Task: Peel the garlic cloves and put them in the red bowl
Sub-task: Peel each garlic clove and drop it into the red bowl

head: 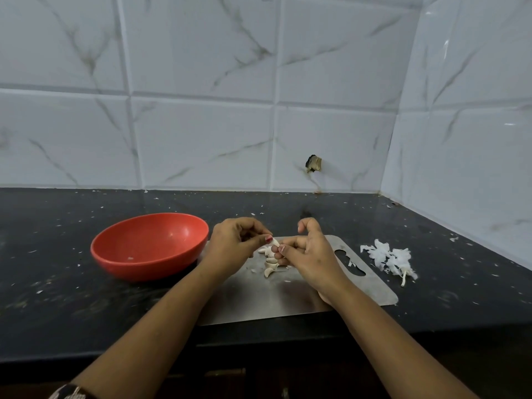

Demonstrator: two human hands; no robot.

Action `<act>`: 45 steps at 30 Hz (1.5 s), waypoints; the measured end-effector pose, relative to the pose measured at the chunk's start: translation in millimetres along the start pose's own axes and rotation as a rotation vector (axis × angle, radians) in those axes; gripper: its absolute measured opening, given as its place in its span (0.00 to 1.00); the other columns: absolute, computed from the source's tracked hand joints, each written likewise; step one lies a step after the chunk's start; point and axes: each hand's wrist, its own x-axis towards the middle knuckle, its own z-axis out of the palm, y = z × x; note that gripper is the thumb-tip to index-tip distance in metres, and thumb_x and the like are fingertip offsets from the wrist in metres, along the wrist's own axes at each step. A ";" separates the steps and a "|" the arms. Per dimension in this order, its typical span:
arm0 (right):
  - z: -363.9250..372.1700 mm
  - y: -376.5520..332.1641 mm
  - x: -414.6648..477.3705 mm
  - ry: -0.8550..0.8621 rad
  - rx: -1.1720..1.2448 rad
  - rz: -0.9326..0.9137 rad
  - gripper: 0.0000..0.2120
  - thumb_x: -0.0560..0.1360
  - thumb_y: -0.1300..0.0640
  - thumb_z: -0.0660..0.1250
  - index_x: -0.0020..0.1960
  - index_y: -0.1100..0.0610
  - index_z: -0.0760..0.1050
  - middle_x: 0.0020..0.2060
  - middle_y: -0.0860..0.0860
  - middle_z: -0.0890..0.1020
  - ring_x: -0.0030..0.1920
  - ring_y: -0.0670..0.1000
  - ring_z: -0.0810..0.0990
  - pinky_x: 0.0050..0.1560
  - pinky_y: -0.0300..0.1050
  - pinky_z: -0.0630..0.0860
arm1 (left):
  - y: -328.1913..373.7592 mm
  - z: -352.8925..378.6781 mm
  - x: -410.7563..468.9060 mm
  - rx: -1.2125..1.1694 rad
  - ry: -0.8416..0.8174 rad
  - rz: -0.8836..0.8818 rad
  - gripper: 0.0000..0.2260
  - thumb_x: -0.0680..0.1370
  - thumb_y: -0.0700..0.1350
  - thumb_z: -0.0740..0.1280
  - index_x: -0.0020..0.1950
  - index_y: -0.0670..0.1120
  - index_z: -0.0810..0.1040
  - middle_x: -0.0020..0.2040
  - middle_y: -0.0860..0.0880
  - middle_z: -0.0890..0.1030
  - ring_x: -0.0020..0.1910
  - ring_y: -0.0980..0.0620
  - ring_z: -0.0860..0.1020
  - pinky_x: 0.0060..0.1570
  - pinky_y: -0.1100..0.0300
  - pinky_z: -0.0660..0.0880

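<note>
The grip of the left hand (pixel 233 244) and that of the right hand (pixel 309 254) are both clenched on one garlic clove (pixel 275 242). Thumb and fingertips of each pinch it from opposite ends, and it is held in the air just above the steel board (pixel 368 286). Directly under the hands, towards six o'clock, a small cluster of loose cloves (pixel 269 264) lies on the board. About five or six show, though the fingers cover part of the cluster, and it cannot be told from here whether any of them is already bare. At nine o'clock from the hands, just beside the board's left edge, stands the single red bowl (pixel 138 269). It holds no clove, only a pale fleck on its floor. At three o'clock, off the board on the dark desk (pixel 86 312), lies one heap of papery white skins (pixel 388 259) with a stalk poking out. Tiny skin flakes are scattered over the desk. Judging by the bare bowl and the waiting cluster, the task looks to be near its start: the bulb appears broken apart, one clove is being worked, and every clove has yet to go into the bowl.
</note>
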 end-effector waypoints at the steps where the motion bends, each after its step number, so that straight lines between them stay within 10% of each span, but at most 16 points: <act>1: -0.1 -0.1 0.1 0.012 -0.007 -0.008 0.16 0.77 0.71 0.63 0.48 0.54 0.60 0.37 0.54 0.85 0.37 0.48 0.84 0.42 0.40 0.80 | 1.1 0.9 -0.6 0.006 -0.002 0.004 0.03 0.73 0.39 0.73 0.41 0.46 0.83 0.36 0.48 0.83 0.28 0.58 0.75 0.30 0.66 0.73; 45: -3.3 -0.3 1.3 0.040 -0.058 -0.079 0.18 0.76 0.67 0.67 0.49 0.51 0.60 0.39 0.55 0.85 0.38 0.51 0.83 0.44 0.42 0.80 | 4.7 2.4 -7.0 0.110 0.054 0.120 0.01 0.72 0.39 0.74 0.42 0.44 0.84 0.32 0.55 0.80 0.30 0.60 0.75 0.32 0.71 0.70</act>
